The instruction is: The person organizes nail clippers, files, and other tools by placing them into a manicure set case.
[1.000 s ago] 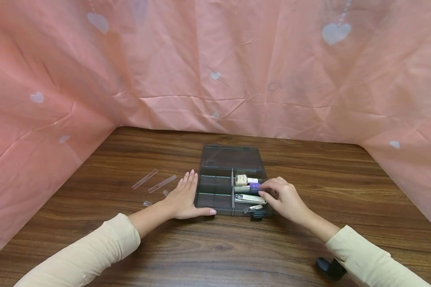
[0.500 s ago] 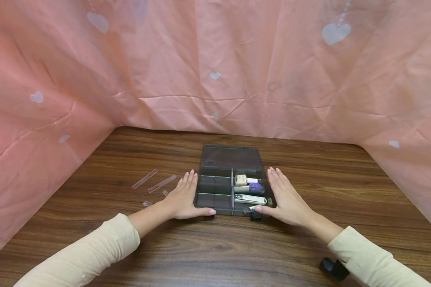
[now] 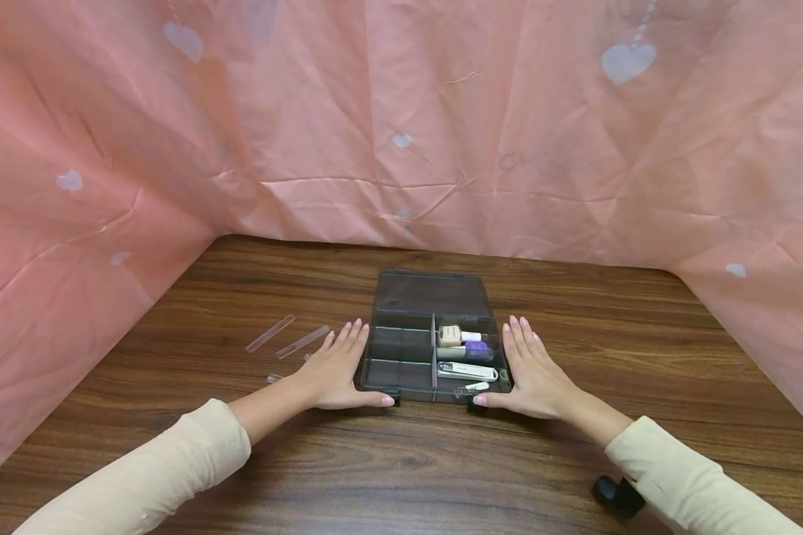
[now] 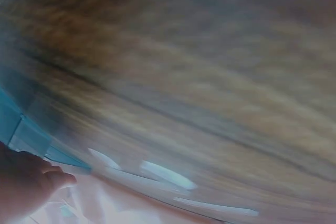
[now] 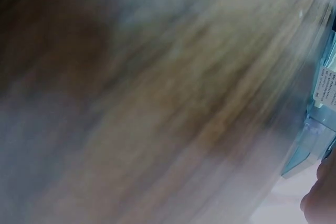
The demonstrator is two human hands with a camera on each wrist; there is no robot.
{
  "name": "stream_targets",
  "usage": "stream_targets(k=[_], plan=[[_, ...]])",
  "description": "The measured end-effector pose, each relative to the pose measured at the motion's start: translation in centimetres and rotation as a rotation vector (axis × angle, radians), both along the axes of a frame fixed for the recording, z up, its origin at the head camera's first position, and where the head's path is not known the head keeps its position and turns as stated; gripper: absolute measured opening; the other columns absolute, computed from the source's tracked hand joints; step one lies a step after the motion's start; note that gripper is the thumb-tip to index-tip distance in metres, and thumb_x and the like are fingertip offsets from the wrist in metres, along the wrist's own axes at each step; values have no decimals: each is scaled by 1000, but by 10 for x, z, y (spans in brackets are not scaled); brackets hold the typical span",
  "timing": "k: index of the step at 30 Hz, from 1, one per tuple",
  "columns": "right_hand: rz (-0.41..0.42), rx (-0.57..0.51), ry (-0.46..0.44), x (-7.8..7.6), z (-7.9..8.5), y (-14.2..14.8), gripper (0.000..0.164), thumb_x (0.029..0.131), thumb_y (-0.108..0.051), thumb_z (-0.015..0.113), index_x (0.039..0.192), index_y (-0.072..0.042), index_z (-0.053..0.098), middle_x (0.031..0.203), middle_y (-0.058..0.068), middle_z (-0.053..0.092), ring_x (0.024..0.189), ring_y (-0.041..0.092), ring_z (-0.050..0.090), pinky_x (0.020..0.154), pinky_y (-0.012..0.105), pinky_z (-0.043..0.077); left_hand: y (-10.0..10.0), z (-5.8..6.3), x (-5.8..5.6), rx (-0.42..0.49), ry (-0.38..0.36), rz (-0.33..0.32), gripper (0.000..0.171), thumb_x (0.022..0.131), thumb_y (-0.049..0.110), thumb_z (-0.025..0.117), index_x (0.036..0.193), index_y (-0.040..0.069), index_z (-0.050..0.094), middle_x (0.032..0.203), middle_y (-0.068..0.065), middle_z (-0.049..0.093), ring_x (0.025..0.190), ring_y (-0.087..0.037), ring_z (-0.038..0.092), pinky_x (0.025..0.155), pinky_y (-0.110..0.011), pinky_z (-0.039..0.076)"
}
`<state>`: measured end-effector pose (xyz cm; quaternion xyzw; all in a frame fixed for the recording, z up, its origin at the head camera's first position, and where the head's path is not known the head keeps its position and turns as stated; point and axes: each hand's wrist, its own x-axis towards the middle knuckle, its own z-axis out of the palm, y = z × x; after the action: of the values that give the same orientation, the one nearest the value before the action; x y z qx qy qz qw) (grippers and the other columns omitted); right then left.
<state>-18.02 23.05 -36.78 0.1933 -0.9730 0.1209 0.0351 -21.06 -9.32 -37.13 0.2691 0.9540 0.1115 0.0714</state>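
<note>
**Brown wood before me, a box and clear scraps on it**

The surface (image 3: 401, 461) in front of me is dark brown, with streaks of grain running mostly from side to side and a pale sheen on the part nearest me. Near its middle I have a grey see-through box (image 3: 399, 371) sitting flat, its lid (image 3: 431, 291) laid back on the side away from me. To my left of the box, two long clear strips, one farther out (image 3: 271, 334) and one nearer the box (image 3: 303, 342), lie slantwise, apart from each other. Closer to me I see a small clear piece (image 3: 273, 378), partly hidden.
</note>
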Motion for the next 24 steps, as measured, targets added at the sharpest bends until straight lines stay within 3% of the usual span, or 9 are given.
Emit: stream_targets(k=[7,13,19,24], plan=[[9,54,-13,0,1,-1,116,72,-67,61,142,13,16,151,32,8,141,45,5,113,56,13,-18,2,1,110,131,-31,108,73,71,58,147,3,21,153,-19,21,140,-37,21,113,-53,20],[4,82,-24,-1,2,-1,115,73,-67,60,142,13,16,151,32,8,141,45,5,113,56,13,-39,4,-3,266,251,58,79,82,53,62,138,0,40,143,-20,41,130,-37,41,104,-53,35],[4,97,-46,-3,3,-1,116,73,-69,59,142,13,15,151,32,7,140,46,5,113,56,13,-61,6,-5,367,223,188,65,88,41,61,134,-2,45,138,-22,45,127,-40,43,101,-56,36],[3,95,-51,-2,4,-1,116,73,-69,58,142,14,15,150,33,7,140,46,5,113,56,13,-76,5,-7,408,204,251,55,90,33,60,130,-4,48,134,-24,48,123,-43,46,95,-56,42]])
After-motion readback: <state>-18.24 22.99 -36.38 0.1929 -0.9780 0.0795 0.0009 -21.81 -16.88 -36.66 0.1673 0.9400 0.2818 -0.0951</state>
